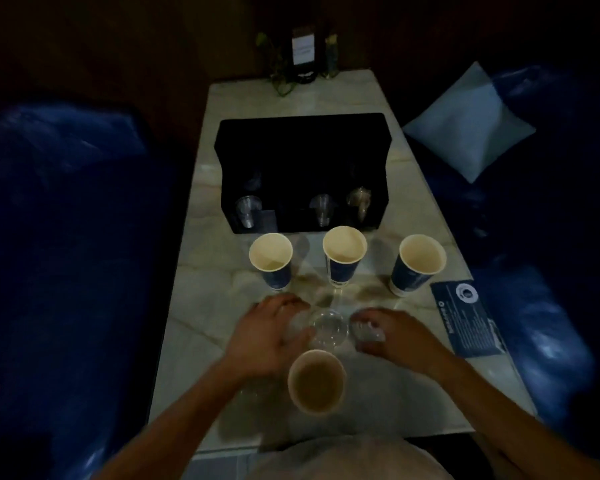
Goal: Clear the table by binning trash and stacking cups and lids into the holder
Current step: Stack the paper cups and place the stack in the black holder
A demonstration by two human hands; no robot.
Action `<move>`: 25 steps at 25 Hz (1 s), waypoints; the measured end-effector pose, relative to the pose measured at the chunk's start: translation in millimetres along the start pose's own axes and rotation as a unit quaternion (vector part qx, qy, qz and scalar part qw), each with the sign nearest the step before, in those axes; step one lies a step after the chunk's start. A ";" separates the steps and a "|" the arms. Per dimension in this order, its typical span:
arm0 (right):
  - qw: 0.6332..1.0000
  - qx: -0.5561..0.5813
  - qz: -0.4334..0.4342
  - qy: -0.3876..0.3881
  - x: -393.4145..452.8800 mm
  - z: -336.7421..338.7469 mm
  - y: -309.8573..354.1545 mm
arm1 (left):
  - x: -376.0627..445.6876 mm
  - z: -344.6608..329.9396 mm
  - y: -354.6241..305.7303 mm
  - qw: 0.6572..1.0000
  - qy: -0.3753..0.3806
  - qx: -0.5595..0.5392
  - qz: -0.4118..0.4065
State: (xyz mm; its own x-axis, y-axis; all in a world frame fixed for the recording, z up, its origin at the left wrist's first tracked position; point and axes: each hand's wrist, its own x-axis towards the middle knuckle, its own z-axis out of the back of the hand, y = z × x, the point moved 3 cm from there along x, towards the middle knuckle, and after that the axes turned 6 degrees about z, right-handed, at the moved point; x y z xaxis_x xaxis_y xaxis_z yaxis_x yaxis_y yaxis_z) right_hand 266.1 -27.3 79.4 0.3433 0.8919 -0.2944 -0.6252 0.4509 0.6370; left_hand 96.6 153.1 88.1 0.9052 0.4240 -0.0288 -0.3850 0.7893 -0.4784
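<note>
Here, dim light blurs fine detail.
Left hand: palm down on the tabletop, fingers spread and curved around a clear lid; a firm grip cannot be told.
Clear cup: upright between the hands, near centre.
Right hand: fingers curled on a small clear piece.
Near paper cup: upright, just near of the clear cup.
Far paper cups: three in a row, left, middle, right.
Holder: black, behind them, clear cups in its slots.
Card: blue, right edge.
</note>
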 end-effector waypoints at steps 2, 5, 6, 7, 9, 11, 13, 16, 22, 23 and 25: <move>0.996 -0.064 0.030 -0.057 32.8 36.5 7.6 | 34.8 17.8 9.1 0.997 -0.056 0.057 0.021; 0.977 -0.142 0.081 -0.133 82.1 68.4 18.6 | 84.0 29.4 23.4 0.988 -0.080 0.125 0.034; 0.974 -0.170 0.091 -0.118 96.2 70.2 19.5 | 97.0 29.9 29.1 0.986 -0.056 0.150 0.050; 0.971 -0.203 0.091 -0.086 108.8 69.2 18.7 | 108.5 28.7 34.9 0.981 -0.022 0.178 0.071; 0.964 -0.253 0.078 -0.018 129.1 63.4 8.6 | 123.7 20.8 43.9 0.970 0.050 0.208 0.113; 0.964 -0.259 0.062 0.021 141.3 57.6 -4.4 | 129.1 12.1 48.4 0.965 0.099 0.209 0.128; 0.969 -0.238 0.060 0.033 148.1 51.6 -13.4 | 130.3 7.5 51.5 0.964 0.121 0.200 0.129; 0.972 -0.220 0.086 0.011 152.9 43.3 -16.3 | 129.1 2.7 53.7 0.964 0.117 0.203 0.126; 0.979 -0.169 0.096 -0.059 142.2 32.7 -19.0 | 117.2 -7.2 50.6 0.975 0.040 0.184 0.117; 0.981 -0.156 0.093 -0.072 138.3 32.0 -17.4 | 113.4 -8.0 49.8 0.976 0.027 0.181 0.122; 0.983 -0.125 0.088 -0.105 126.8 32.9 -12.2 | 103.9 -7.1 47.1 0.977 -0.002 0.163 0.139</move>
State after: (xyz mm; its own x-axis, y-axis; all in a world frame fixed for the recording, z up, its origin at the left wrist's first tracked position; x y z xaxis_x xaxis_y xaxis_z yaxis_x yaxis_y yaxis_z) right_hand 340.3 79.2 57.7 0.3350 0.9419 -0.0251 -0.8312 0.3079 0.4630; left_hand 173.8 231.1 56.3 0.7578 0.6424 -0.1147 -0.6524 0.7433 -0.1478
